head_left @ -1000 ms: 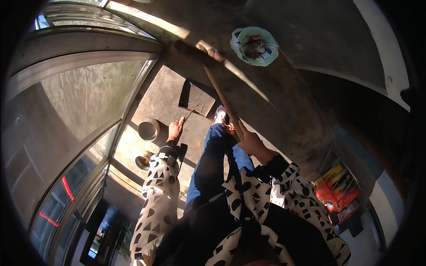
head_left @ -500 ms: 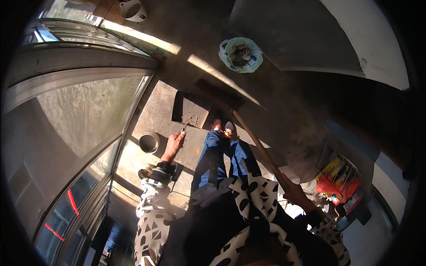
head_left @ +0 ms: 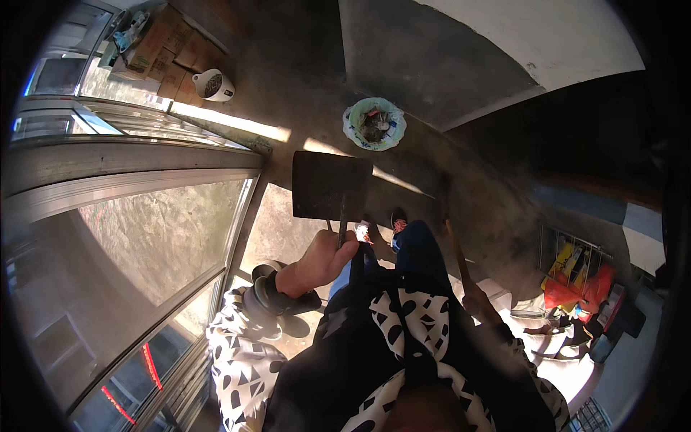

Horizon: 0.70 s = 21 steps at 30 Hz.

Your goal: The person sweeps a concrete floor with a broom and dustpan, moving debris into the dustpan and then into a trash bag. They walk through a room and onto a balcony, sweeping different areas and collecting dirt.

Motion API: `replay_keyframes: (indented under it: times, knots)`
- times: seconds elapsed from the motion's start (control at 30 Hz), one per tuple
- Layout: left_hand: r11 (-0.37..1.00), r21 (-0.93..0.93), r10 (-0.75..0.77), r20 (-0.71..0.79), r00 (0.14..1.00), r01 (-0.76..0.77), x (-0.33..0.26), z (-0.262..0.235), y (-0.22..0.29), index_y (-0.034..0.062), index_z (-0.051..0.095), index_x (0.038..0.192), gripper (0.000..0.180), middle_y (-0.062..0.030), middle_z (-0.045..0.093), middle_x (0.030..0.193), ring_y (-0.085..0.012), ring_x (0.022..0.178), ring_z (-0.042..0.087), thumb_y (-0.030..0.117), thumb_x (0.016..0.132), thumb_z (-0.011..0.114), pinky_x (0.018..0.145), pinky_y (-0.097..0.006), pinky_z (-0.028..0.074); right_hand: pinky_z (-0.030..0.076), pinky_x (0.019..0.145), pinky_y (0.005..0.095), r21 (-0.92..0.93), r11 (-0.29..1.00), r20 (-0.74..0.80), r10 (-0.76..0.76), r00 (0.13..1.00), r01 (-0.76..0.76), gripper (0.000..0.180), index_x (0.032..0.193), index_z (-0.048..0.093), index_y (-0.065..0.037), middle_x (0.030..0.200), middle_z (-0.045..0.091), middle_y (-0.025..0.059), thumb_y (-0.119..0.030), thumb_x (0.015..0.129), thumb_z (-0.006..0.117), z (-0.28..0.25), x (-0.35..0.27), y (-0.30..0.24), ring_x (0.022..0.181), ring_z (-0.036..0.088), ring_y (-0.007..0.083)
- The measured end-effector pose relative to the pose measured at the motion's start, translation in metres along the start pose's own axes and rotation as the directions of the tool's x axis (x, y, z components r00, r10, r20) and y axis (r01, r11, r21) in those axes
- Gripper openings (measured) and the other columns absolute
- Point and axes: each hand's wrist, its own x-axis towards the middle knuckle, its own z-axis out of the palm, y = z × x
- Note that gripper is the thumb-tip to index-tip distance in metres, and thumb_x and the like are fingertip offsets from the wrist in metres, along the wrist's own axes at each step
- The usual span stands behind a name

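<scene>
Left hand [head_left: 320, 263]: fist closed round the dustpan handle [head_left: 342, 225]; just left of centre in the frame
Dustpan [head_left: 324, 183]: dark, held at upper centre of the frame, above the left fist; surface in shadow, cannot tell what lies on it
Right hand [head_left: 479, 302]: wrapped round the broom stick [head_left: 456, 248]; right of centre, in shadow
Broom head: dark against dark floor, outline hard to make out
Bin [head_left: 353, 126]: pale green liner, rubbish inside; upper centre, just above and right of dustpan
Shoes [head_left: 399, 218]: mid-frame, below dustpan
Upper left: cardboard boxes [head_left: 155, 52]; white bucket [head_left: 226, 89] beside them, grey contents
Right side: wire rack [head_left: 576, 248]; red bag [head_left: 597, 286] on it
</scene>
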Motion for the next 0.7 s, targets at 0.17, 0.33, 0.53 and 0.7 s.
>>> replay_keyframes:
  times: [0.17, 0.33, 0.53, 0.7]
  knots:
    - [0.963, 0.235, 0.167, -0.147, 0.975, -0.129, 0.064, 0.020, -0.010, -0.0006, 0.053, 0.070, 0.027, -0.0189, 0.051, 0.057, -0.0383, 0.053, 0.051, 0.019, 0.088, 0.050, 0.048, -0.039, 0.040, 0.032, 0.035, 0.0298, -0.293, 0.954, -0.190, -0.125, 0.974, 0.065, 0.038, 0.071, 0.047, -0.011, 0.054, 0.043, 0.0012, -0.046, 0.086, 0.046, 0.028, 0.001, 0.049, 0.039, 0.042, 0.0149]
    - [0.877, 0.426, 0.292, -0.102, 0.951, -0.224, 0.113, 0.044, -0.049, 0.0037, 0.055, 0.066, 0.027, -0.0159, 0.050, 0.050, -0.0370, 0.048, 0.052, 0.022, 0.086, 0.055, 0.044, -0.043, 0.040, 0.033, 0.036, 0.0303, -0.394, 0.918, -0.237, -0.147, 0.960, 0.043, 0.035, 0.072, 0.047, -0.011, 0.054, 0.043, 0.0017, -0.043, 0.085, 0.047, 0.035, 0.006, 0.061, 0.040, 0.042, 0.0155]
    - [0.757, 0.629, 0.247, -0.027, 0.969, -0.176, 0.172, 0.092, -0.074, 0.0055, 0.054, 0.062, 0.032, -0.0152, 0.050, 0.048, -0.0343, 0.046, 0.053, 0.028, 0.084, 0.056, 0.044, -0.043, 0.041, 0.033, 0.037, 0.0310, -0.453, 0.888, -0.174, -0.175, 0.969, 0.079, 0.032, 0.073, 0.047, -0.011, 0.054, 0.044, 0.0023, -0.041, 0.084, 0.048, 0.023, 0.048, 0.007, 0.041, 0.043, 0.0163]
    - [0.671, 0.718, 0.241, 0.025, 0.970, -0.185, 0.198, 0.125, -0.071, 0.0059, 0.054, 0.061, 0.035, -0.0138, 0.051, 0.047, -0.0316, 0.044, 0.054, 0.032, 0.084, 0.056, 0.042, -0.041, 0.042, 0.034, 0.037, 0.0315, -0.478, 0.875, -0.152, -0.176, 0.973, 0.083, 0.030, 0.074, 0.047, -0.010, 0.055, 0.045, 0.0028, -0.038, 0.083, 0.048, 0.006, 0.058, -0.016, 0.041, 0.044, 0.0170]
